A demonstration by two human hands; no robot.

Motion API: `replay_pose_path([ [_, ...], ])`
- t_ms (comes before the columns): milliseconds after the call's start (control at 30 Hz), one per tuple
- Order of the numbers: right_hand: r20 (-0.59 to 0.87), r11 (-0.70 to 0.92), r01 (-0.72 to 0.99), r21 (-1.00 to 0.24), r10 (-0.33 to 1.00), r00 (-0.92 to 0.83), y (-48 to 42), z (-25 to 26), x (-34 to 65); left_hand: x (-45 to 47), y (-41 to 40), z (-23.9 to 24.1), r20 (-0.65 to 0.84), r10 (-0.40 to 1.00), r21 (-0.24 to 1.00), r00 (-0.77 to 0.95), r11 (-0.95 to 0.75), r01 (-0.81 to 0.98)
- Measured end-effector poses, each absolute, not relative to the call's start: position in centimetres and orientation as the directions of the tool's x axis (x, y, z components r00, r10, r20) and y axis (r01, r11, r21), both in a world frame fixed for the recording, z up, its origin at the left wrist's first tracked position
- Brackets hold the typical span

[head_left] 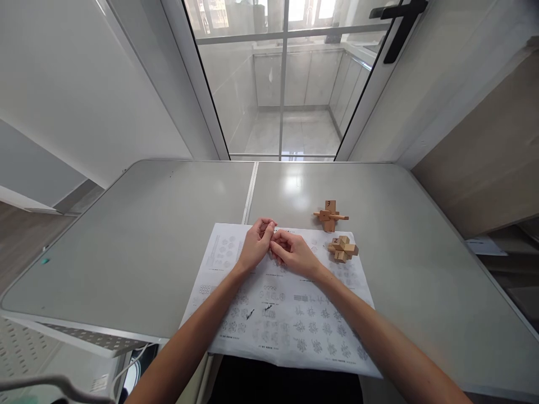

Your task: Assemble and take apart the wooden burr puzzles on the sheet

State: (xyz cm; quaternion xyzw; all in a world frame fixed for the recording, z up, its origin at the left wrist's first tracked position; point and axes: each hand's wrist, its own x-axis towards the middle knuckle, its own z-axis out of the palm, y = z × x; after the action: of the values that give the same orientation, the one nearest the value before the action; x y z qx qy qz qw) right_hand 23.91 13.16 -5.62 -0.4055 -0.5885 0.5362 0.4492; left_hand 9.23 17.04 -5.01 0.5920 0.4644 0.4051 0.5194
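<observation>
Currently, left hand: over upper middle of sheet, fingers curled inward, tips close against the other hand
Right hand: just beside the left, fingers bent, thumb toward the left fingertips
Grip: both hands part-closed, fingertips bunched; too small and hidden there, can't tell if anything is pinched
Sheet: white, printed with rows of small line diagrams, lying on table under both hands and forearms, near edge hanging a little over
Pale puzzle: interlocked wood blocks, on sheet near its right edge, right of the right hand, apart from it
Dark puzzle: browner wood, thin bar sticking out sideways, dark mark on top block, at sheet's far edge, beyond the pale one
Table: grey top, pale strip running toward glass door
</observation>
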Motion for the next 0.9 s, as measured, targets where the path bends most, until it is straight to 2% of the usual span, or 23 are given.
replay_pose_path([
  [300, 0.090, 0.071, -0.079, -0.994, 0.962, -0.259, 13.4, -6.2, 23.8, 9.3, 17.2, -4.8, 0.004, 0.973, 0.989, 0.231, -0.038, 0.142],
  [467, 0.051, -0.015, -0.279, -0.960, 0.972, -0.230, 14.1, -6.2, 24.4, 9.4, 17.4, -4.8, -0.020, 0.970, 0.994, 0.242, -0.008, 0.112],
  [667, -0.040, -0.102, -0.547, -0.831, 0.992, -0.123, 14.5, -5.7, 25.5, 9.3, 17.6, -5.2, -0.032, 0.963, 0.996, 0.267, 0.008, 0.092],
  [900, -0.049, -0.118, -0.638, -0.761, 0.991, -0.126, 14.6, -5.6, 25.7, 9.5, 17.7, -5.2, -0.028, 0.965, 0.995, 0.260, 0.003, 0.096],
])
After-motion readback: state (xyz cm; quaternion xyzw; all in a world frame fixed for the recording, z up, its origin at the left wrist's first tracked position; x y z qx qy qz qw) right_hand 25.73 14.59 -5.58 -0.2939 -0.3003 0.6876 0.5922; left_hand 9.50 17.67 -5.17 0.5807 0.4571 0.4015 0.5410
